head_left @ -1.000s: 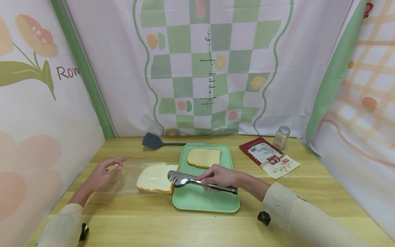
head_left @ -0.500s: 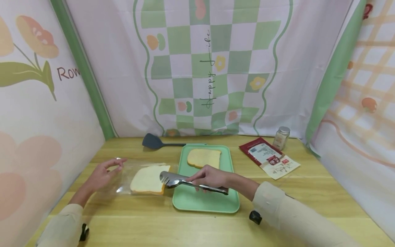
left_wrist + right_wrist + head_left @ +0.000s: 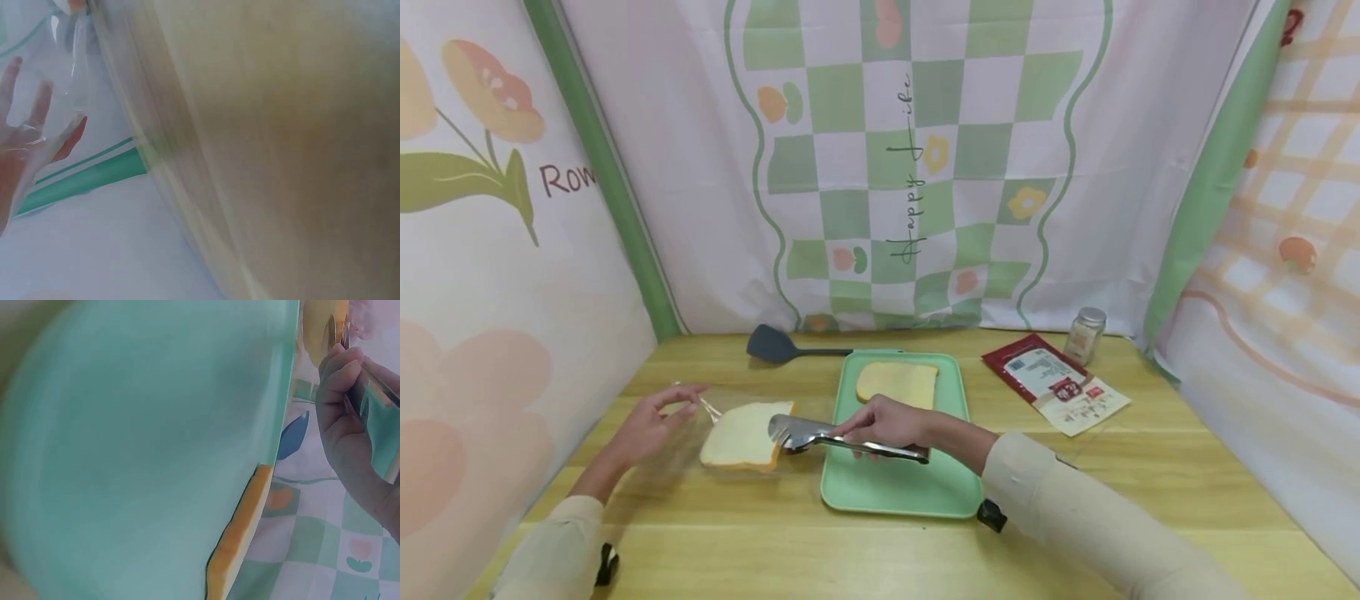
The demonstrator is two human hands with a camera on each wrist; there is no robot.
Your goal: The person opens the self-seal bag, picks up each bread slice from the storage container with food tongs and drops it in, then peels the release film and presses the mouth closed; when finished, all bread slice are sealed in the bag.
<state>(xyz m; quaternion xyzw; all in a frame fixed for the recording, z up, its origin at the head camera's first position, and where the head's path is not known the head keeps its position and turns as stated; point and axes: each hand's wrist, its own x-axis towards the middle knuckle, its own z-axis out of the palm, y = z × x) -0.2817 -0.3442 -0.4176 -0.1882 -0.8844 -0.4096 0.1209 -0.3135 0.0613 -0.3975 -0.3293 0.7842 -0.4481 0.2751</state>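
Right fingers (image 3: 338,380) clamp tongs (image 3: 802,432), left fingers (image 3: 41,105) spread apart; only the head view shows the jar (image 3: 1083,337).

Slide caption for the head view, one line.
Right hand grips metal tongs at a bread slice left of the green tray.

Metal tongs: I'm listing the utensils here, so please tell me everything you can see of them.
The metal tongs look like shiny stainless steel: two long arms and a broad head with tine-like teeth. The right hand grips the arms, hiding part of them. The head points left, overlapping the right edge of the bread slice and apparently pinching it; the handle end points right, over the green tray.
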